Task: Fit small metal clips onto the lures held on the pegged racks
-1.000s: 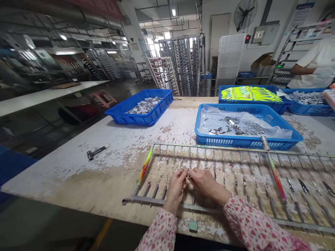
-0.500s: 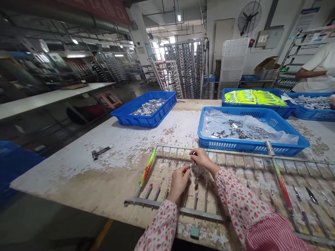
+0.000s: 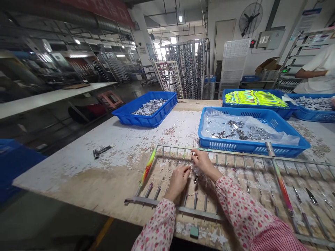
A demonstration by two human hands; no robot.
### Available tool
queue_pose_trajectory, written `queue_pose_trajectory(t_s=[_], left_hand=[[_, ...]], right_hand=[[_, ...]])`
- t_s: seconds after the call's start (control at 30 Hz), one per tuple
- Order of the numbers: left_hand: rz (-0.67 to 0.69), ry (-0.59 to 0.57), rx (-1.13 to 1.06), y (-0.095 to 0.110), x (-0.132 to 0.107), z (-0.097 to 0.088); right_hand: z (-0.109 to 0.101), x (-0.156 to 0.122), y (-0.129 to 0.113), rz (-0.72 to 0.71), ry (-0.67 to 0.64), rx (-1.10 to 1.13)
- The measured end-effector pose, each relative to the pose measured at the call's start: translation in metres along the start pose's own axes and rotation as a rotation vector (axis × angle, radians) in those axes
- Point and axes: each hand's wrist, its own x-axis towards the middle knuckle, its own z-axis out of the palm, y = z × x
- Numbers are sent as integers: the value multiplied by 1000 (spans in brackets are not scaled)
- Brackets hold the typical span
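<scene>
A metal rack with rows of short pegs lies flat on the worktable, its crossbars painted yellow-green to red. Over its left section, my left hand has thumb and fingertips pinched together; whatever they hold is too small to make out. Just beyond it to the right, my right hand is also closed in a pinch near the far rail, its contents hidden. Below the hands, a small shiny metal piece sits at the tip of a near peg. More shiny blade-shaped pieces are on pegs at the right.
Behind the rack stands a blue basket lined with plastic, holding small metal pieces. Another blue tray is at the back left. A hammer-like tool lies left, a green block in front. A co-worker is at far right.
My right hand has shifted very slightly, still pinched near the far rail. My left hand stays almost in place. The camera view has moved a little.
</scene>
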Motion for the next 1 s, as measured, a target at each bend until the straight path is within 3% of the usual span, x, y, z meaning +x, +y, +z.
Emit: queue_pose_trajectory(t_s=[0.07, 0.2, 0.27, 0.33, 0.47, 0.6, 0.77, 1.0], left_hand=[[5, -52, 12, -3, 4, -9], [16, -120, 91, -6, 9, -21], [30, -142, 153, -3, 10, -25], [41, -164, 207, 2, 11, -28], [43, -214, 272, 12, 11, -33], [51, -250, 256, 13, 7, -34], [55, -300, 277, 8, 0, -33], [51, -329, 283, 8, -6, -31]], right_hand=[[2, -19, -7, -45, -21, -93], [23, -67, -17, -5, -528, 21], [39, -86, -21, 83, -608, 194], [53, -97, -23, 119, -520, 287], [67, -101, -20, 64, -317, 226], [70, -101, -11, 204, -192, 240], [74, -103, -7, 234, -89, 248], [72, -103, -8, 242, -79, 262]])
